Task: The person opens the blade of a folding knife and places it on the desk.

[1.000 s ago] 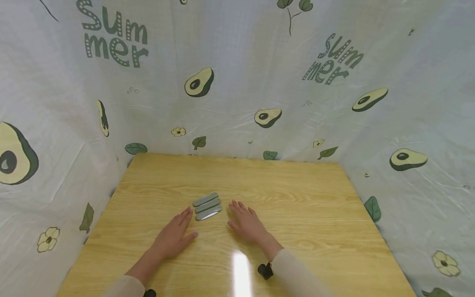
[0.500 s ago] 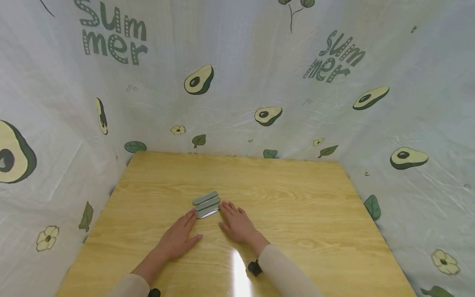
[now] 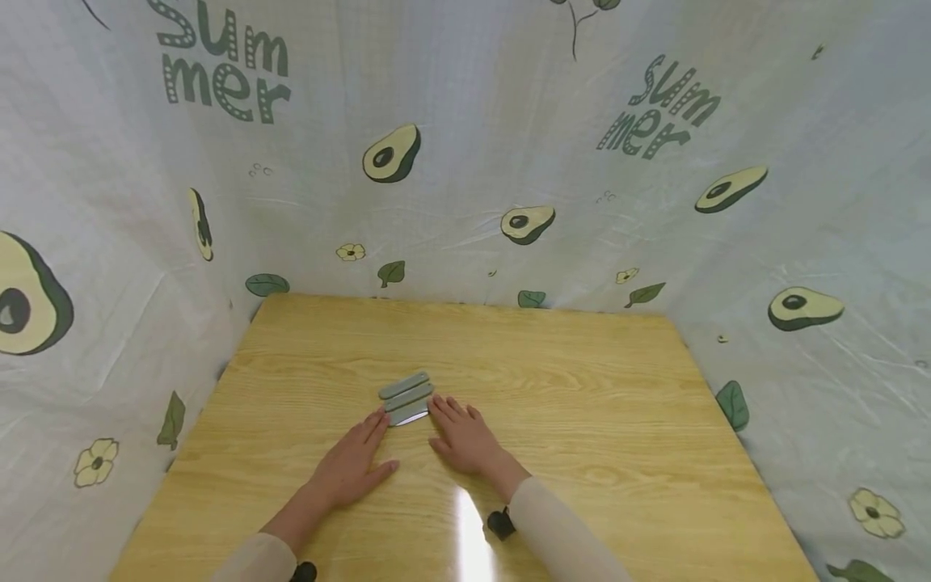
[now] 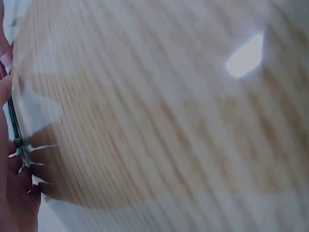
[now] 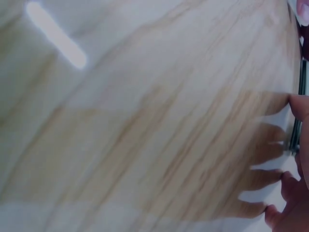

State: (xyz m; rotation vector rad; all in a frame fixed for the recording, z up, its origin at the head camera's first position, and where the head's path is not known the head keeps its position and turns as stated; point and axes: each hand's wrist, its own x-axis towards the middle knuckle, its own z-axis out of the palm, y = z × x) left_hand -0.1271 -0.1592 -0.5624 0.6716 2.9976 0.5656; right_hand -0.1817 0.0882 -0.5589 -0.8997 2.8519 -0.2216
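Where the two hands meet, three grey-green flat bars [image 3: 406, 398] lie side by side, touching, angled up to the right, near the middle of the wooden worktop [image 3: 582, 404]; the nearest bar shines silver. Left hand [image 3: 352, 466] lies flat, palm down, fingers straight and together, fingertips at the left end of the nearest bar. Right hand [image 3: 462, 436] also flat, palm down, fingers slightly spread, fingertips at the right end of the bars. Neither hand grips anything. Both forearms come in from the bottom edge in pale sleeves [image 3: 560, 533]; a black wrist-mounted device [image 3: 500, 524] shows by the right cuff, another partly cut off at the left.

Wrist views are blurred: mostly wood grain, fingers [image 4: 14, 188] at the left edge of the left view, fingertips [image 5: 294, 193] at the right edge of the right view, a thin dark bar edge barely made out.

Backdrop sheet [image 3: 465, 162] with avocados, leaves, flowers reads "Summer" twice.
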